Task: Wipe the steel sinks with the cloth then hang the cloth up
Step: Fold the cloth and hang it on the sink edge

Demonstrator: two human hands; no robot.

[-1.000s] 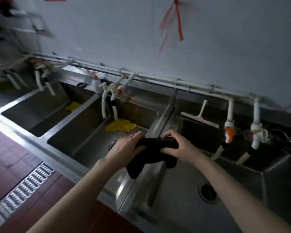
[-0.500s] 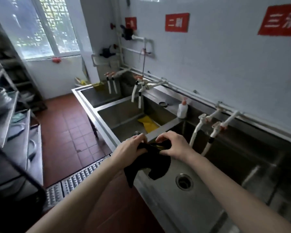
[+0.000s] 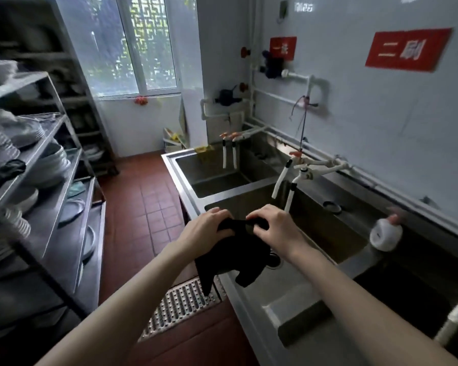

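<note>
A black cloth (image 3: pixel 234 256) hangs bunched in the air over the front rim of the steel sinks (image 3: pixel 196 204). My left hand (image 3: pixel 206 228) grips its top left corner and my right hand (image 3: pixel 274 228) pinches the top right edge; both hold it above the middle basin. The cloth's lower folds droop down over the rim and hide part of the drain. The row of steel basins runs from the far corner under the window toward the near right.
White taps (image 3: pixel 288 180) reach over the basins from wall pipes (image 3: pixel 296 77). A white soap bottle (image 3: pixel 385 235) stands on the back ledge. A metal rack with stacked plates (image 3: pixel 0 143) fills the left. A floor drain grate (image 3: pixel 177 305) lies in the red tile aisle.
My view has swung left along the sinks toward the window and rack. Both hands have kept hold of the black cloth, which now hangs more loosely.
</note>
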